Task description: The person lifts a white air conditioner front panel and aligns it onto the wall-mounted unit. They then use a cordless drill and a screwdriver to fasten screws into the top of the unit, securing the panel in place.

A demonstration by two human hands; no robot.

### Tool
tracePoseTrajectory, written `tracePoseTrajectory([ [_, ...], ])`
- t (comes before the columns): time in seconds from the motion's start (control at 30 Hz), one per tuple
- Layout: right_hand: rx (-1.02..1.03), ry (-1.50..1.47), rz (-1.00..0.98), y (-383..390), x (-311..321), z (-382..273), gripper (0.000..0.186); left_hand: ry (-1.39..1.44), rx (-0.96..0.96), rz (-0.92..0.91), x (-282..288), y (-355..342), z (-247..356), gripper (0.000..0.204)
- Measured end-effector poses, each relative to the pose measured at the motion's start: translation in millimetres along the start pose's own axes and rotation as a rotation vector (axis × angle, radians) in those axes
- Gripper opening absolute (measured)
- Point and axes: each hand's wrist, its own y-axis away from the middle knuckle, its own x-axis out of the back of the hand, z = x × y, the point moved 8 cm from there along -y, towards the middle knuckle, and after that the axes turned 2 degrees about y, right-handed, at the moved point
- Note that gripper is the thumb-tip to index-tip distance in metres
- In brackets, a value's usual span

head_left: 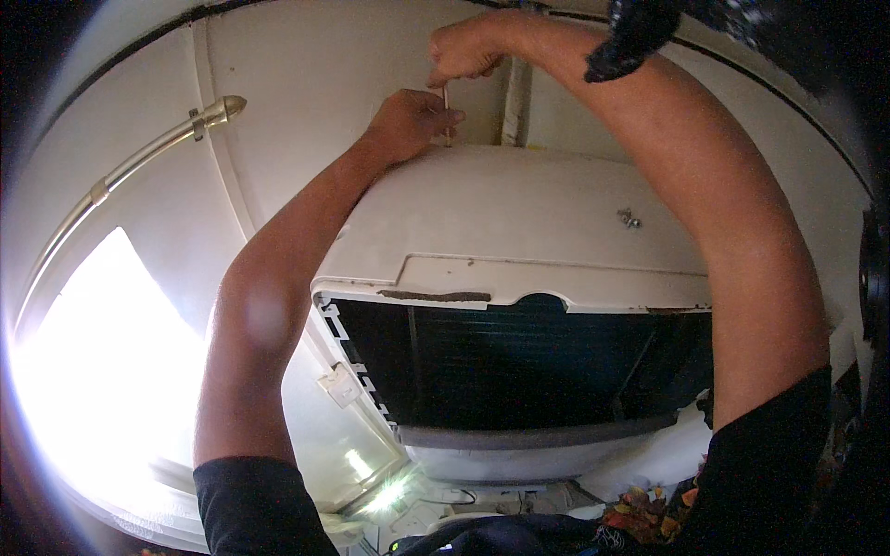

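While the fingers of the right hand [468, 48] are curled tight around the top end of a thin rod [446, 97], the left hand [408, 125] pinches the same rod lower down. The rod stands almost straight up between the two hands. Its bottom end goes down to the back edge of a big white box [501, 204]; it is too small to tell just how they meet. The right hand hides whatever part of the rod is inside it.

The left wrist is close to the back corner of the box. On top of the box, over to the right, is a little heap of screws [629, 219], well apart from both hands. A brown strip [436, 296] runs along part of the front lip. Under that lip is a dark panel [519, 361] with thin lines.

Both arms reach up and out of black sleeves [248, 500]. On the left, a shiny pole [153, 156] hangs on the pale wall [297, 83], above a very bright window [111, 361]. Near the bottom are red and orange leaves [640, 519].
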Motion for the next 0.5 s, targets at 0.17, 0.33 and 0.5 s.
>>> tracePoseTrajectory([
  [0.17, 0.002, -0.033, 0.061, 1.7, 2.1, -1.6, 0.036, 0.219, -0.099, -0.002, -0.7, -2.5, 4.6, 0.034],
  [0.33, 0.038, 0.099, 0.058, -1.1, 3.8, -1.5, 0.040, 0.268, -0.242, 0.041, -4.7, -1.2, 8.5, 0.035],
  [0.5, -0.080, 0.004, 0.063, 0.7, 3.5, 5.3, 0.056, -0.260, -0.242, 0.123, 5.5, -5.0, 7.3, 0.035],
])
